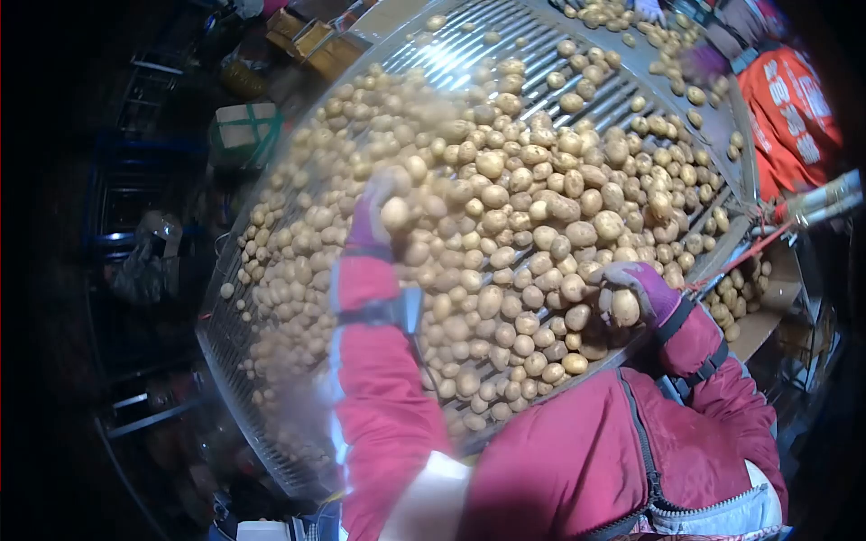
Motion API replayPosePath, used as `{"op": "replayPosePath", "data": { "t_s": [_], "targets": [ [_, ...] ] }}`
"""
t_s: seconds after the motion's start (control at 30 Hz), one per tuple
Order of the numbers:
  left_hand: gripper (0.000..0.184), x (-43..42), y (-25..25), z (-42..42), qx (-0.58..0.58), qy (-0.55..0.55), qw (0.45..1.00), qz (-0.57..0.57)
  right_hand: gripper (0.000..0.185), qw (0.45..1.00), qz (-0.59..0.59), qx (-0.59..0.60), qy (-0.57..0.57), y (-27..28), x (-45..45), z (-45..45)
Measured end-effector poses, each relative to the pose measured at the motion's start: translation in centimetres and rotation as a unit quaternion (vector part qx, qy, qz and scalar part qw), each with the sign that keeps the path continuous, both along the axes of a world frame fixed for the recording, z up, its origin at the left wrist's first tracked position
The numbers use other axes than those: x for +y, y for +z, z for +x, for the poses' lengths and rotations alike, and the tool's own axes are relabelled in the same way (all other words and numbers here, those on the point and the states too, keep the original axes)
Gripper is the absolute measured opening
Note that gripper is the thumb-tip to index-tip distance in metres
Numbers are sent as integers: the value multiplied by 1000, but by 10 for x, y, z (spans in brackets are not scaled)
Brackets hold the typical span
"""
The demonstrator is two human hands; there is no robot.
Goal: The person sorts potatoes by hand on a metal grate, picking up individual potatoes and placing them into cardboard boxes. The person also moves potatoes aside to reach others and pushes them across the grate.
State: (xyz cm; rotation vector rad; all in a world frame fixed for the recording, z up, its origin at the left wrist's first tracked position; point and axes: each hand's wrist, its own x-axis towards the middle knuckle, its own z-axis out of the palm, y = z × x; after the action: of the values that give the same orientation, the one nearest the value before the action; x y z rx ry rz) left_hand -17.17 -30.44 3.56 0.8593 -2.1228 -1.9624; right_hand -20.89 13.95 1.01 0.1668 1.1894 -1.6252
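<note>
Many pale yellow-brown potatoes (pixel 490 163) lie heaped on a slatted metal sorting table (pixel 483 27). My left hand (pixel 382 191), in a purple and grey glove, reaches over the left middle of the heap. Its fingers curve around a potato (pixel 394 215), though dirt on the lens blurs them. Near the table's front right edge, my right hand (pixel 640 284) wears a similar glove. A potato (pixel 624 307) sits in its closed fingers, above other potatoes.
At the far right, another person's gloved hand (pixel 648 11) is among potatoes, near a red printed cloth (pixel 787 122). A metal post (pixel 825 200) with red cord stands right. A cardboard box (pixel 767 311) holds potatoes below it. A green-strapped box (pixel 245 126) stands left.
</note>
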Motion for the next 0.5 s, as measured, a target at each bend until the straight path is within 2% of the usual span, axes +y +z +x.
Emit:
{"op": "replayPosePath", "data": {
  "t_s": [0.03, 0.07, 0.1, 0.17, 0.2, 0.23, 0.27, 0.3, 0.33, 0.37, 0.4, 0.47, 0.5],
  "targets": [
    [58, 9, -10, 2, 24, -28, 986, 161, 31, 999, -15, 48, 10, -1, 4, 0],
    [64, 18, -20, 4, 26, -44, 948, 315, 31, 974, -23, 218, 59, -18, 8, 0],
    [74, 46, -19, 3, 36, -10, 940, 340, 31, 948, -40, 306, 81, -23, 15, 0],
    [74, 106, 2, 5, 66, -33, 912, 402, 31, 880, -78, 456, 105, -25, 29, -1],
    [76, 121, 1, 6, 60, -81, 887, 450, 32, 865, -83, 484, 102, -25, 37, 1],
    [78, 134, -6, 5, 41, -123, 889, 439, 31, 851, -74, 510, 102, -23, 48, 4],
    [78, 152, -11, 2, 42, -140, 869, 473, 31, 837, -65, 534, 101, -21, 60, 7],
    [79, 174, -15, -2, 41, -160, 845, 509, 31, 883, -75, 455, 86, -26, 74, 15],
    [79, 197, -13, -2, 29, -162, 846, 508, 33, 957, -88, 272, 47, -40, 91, 26],
    [79, 217, -15, -7, 28, -206, 836, 508, 37, 987, -94, 127, -2, -48, 109, 37],
    [79, 238, -18, -10, 22, -229, 837, 497, 42, 993, -89, 66, -28, -53, 127, 47],
    [79, 279, -24, -15, 11, -297, 827, 476, 38, 967, -62, 246, -33, -53, 167, 72],
    [80, 306, -12, -16, -23, -293, 834, 467, 38, 975, -88, 193, -61, -43, 185, 82]
  ]
}}
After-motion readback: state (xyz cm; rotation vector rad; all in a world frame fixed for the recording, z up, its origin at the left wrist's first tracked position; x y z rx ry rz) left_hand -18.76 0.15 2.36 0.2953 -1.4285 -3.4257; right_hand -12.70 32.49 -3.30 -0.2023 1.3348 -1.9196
